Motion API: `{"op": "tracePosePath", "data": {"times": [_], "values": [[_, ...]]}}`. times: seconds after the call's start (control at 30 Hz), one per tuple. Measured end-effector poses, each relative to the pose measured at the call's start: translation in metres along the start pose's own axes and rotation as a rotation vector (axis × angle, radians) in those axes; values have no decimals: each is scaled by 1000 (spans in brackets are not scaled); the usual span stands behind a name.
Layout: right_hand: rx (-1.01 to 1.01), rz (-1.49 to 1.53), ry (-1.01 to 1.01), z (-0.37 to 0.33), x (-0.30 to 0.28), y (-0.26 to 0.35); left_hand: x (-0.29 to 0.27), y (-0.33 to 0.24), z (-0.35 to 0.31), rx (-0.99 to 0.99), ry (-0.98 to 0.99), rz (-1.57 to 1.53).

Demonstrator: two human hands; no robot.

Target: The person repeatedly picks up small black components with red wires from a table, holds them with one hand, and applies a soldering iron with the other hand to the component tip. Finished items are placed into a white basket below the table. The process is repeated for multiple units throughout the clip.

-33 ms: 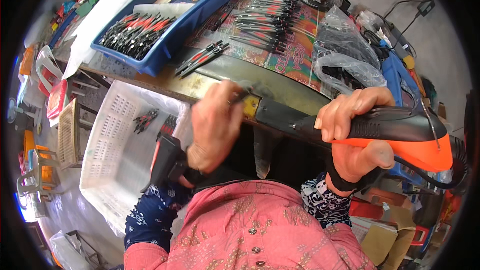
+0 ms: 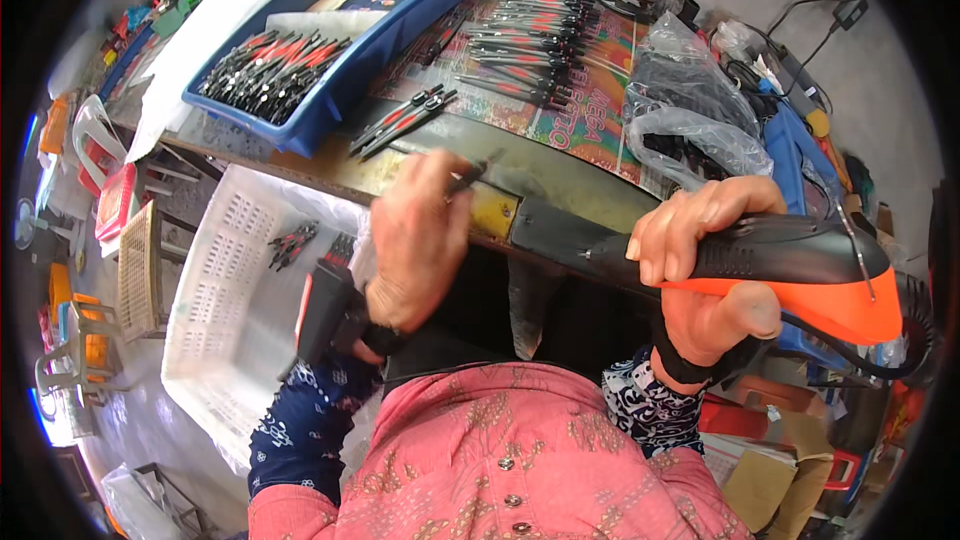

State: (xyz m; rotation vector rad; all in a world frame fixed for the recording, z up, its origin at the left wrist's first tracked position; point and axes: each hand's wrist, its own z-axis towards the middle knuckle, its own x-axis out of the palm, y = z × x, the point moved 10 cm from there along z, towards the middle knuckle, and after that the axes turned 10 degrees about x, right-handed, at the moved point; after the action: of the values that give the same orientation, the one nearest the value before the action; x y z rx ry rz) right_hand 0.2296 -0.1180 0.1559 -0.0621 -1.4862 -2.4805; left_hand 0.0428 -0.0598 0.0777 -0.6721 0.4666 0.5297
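My left hand (image 2: 420, 240) is closed over the table's front edge, pinching a slim dark drawing compass (image 2: 466, 180), partly hidden and blurred. My right hand (image 2: 708, 250) is wrapped around a black-and-orange electric screwdriver (image 2: 800, 255). Its thin bit points left, over a black fixture (image 2: 560, 232) at the table edge. A yellow block (image 2: 493, 210) adjoins the fixture's left end, just below my left fingers. Two or so black-and-red compasses (image 2: 408, 122) lie beyond my left hand. More such pieces fill the near end of a blue tray (image 2: 330, 120).
Rows of black-and-red pieces (image 2: 525, 35) lie on a colourful printed sheet. Right of them sits a clear plastic bag (image 2: 690, 90) of dark parts. A white perforated crate (image 2: 215, 280) with a few pieces stands below the table's left side. A coiled cord (image 2: 915, 325) hangs at right.
My left hand has shifted slightly left and away from the yellow block, with the dark piece in its fingers. My right hand and the screwdriver have hardly moved.
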Motion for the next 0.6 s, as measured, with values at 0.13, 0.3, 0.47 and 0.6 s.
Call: {"op": "tracePosePath", "data": {"times": [0.13,0.3,0.47,0.6], "values": [[87,-49,-113,-7,-10,-6,2,32,24,13,36,214],[86,-6,-152,-5,-18,-5,16,43,38,103,56,372],[83,62,-143,-4,-25,-5,31,54,51,126,128,483],[125,148,-161,-4,-29,-12,40,45,66,166,113,476]]}}
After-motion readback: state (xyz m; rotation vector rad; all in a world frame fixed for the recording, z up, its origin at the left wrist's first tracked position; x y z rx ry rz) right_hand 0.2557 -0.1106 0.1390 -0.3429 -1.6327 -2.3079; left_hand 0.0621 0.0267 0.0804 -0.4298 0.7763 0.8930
